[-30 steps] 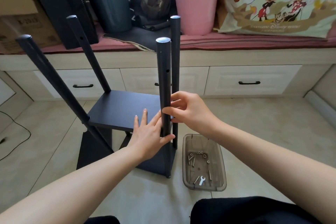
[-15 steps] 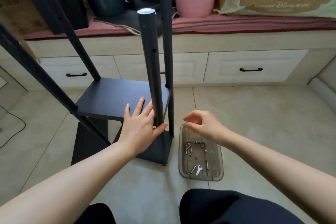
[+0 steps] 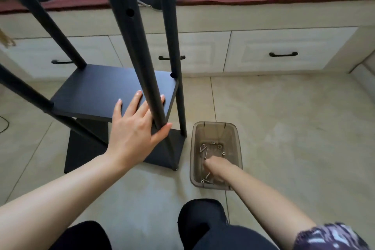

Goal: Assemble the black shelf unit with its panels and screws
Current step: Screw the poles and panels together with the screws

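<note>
Right hand [image 3: 218,166] has left the post [image 3: 142,63] and dropped into the bin [image 3: 237,138] among the screws [image 3: 204,151], grip hidden so I can't tell, while left hand [image 3: 134,130], fingers spread flat, steadies the shelf [image 3: 101,89]; I'd guess bolting is next.

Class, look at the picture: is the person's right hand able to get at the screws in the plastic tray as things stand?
Probably yes. The tray has no lid, and the right hand is already down inside it among the screws, with nothing in the way. Whether it holds one cannot be told.
</note>
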Demonstrator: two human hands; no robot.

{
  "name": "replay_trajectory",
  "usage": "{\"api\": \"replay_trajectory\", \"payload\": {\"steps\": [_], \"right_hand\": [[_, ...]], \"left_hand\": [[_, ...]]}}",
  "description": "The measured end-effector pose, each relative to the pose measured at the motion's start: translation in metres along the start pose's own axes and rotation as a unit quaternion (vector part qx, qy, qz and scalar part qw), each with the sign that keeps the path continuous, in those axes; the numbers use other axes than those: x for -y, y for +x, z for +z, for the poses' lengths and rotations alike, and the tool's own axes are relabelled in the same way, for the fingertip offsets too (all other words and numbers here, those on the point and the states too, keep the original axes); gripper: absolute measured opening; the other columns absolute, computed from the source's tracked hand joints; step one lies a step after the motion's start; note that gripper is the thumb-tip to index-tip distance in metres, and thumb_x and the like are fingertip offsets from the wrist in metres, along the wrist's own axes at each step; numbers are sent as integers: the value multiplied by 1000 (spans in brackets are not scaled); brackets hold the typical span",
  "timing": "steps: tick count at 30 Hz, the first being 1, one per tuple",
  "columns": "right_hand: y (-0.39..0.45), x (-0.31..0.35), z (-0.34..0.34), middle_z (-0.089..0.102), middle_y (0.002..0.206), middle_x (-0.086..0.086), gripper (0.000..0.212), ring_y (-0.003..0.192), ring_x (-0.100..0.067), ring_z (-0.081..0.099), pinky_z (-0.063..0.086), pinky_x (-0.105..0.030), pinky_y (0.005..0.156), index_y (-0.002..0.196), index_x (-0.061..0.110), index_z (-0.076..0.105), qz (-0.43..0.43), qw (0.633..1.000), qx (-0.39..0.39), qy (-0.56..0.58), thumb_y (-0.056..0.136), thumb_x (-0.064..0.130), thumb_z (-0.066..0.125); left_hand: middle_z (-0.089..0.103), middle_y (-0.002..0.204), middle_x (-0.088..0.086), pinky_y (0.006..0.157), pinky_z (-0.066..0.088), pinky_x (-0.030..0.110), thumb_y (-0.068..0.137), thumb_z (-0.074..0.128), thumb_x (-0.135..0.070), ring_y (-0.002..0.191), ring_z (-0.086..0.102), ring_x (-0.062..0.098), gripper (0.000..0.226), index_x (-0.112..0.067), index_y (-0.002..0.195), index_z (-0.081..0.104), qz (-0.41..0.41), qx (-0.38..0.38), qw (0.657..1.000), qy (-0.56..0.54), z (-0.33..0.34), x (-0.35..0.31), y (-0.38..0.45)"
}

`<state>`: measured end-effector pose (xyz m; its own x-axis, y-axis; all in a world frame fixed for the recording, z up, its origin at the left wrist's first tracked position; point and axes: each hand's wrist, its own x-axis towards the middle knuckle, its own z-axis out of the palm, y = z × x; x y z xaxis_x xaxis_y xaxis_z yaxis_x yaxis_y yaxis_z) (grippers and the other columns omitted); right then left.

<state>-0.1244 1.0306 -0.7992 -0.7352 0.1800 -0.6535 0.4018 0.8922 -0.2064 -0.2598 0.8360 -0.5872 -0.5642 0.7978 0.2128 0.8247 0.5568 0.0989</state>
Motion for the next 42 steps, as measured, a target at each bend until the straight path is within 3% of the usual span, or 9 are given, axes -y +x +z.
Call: {"api": "replay_trajectory", "payload": {"steps": [6,16,22,25,30,32,36,39,42], "right_hand": [[24,-4,17,57,129,-20,35,115,-37,59,50,-42,94,128,-1,57,-9,1000,7,-29,93,1,56],[23,8,22,45,145,-23,49,126,-37,54,44,-42,104,148,-4,35,-29,999,5,-44,100,-2,40],[5,4,-1,57,115,-20,44,99,-35,60,52,-42,83,128,4,41,-38,996,-74,-28,87,-11,49],[-13,6,-18,58,112,-20,34,98,-33,60,51,-40,82,118,3,50,-47,994,-88,-39,88,-11,47],[-59,14,-55,62,93,-11,12,85,-29,63,48,-34,68,89,13,54,-31,990,-131,-39,93,2,51],[-80,20,-70,61,88,-7,13,82,-28,61,43,-30,61,84,17,49,-29,985,-165,-29,95,12,55],[-119,39,-95,61,89,0,16,85,-23,61,48,-31,70,84,20,53,-31,970,-237,45,93,26,65],[-144,61,-113,61,86,6,15,79,-11,61,45,-19,65,85,25,55,-44,931,-313,183,92,21,67],[-162,84,-122,68,87,0,9,79,-13,65,53,-26,67,89,19,64,-41,877,-349,327,88,20,73]], "left_hand": [[36,160,-1,119,16,62,96,28,-63,151,27,26,72,-24,155,36,-2,0,1000,3,2,0,0],[35,161,0,119,16,63,96,25,-64,151,27,28,73,-24,156,33,-1,17,1000,7,0,0,0],[26,164,-4,121,10,60,95,19,-68,154,17,25,75,-29,159,23,-7,41,999,5,-2,1,1],[16,167,-6,121,2,57,98,16,-70,156,5,23,73,-32,160,15,-12,67,998,-3,-3,1,4],[-4,168,-9,121,-5,54,98,32,-67,154,-18,23,78,-32,160,2,-8,152,988,-24,-13,1,11],[-3,169,-7,122,0,55,97,40,-66,154,-13,27,82,-31,160,1,-8,183,982,-34,-21,3,16],[18,166,-1,124,15,54,96,49,-61,155,5,30,79,-25,159,20,-14,171,984,-39,-30,-5,15],[33,160,-1,123,19,52,96,60,-48,154,15,28,66,-20,152,36,-55,137,985,-91,-30,-14,4],[54,142,1,117,33,44,93,63,-25,141,40,25,51,-17,141,50,-92,39,975,-199,-27,-21,-17]]}}
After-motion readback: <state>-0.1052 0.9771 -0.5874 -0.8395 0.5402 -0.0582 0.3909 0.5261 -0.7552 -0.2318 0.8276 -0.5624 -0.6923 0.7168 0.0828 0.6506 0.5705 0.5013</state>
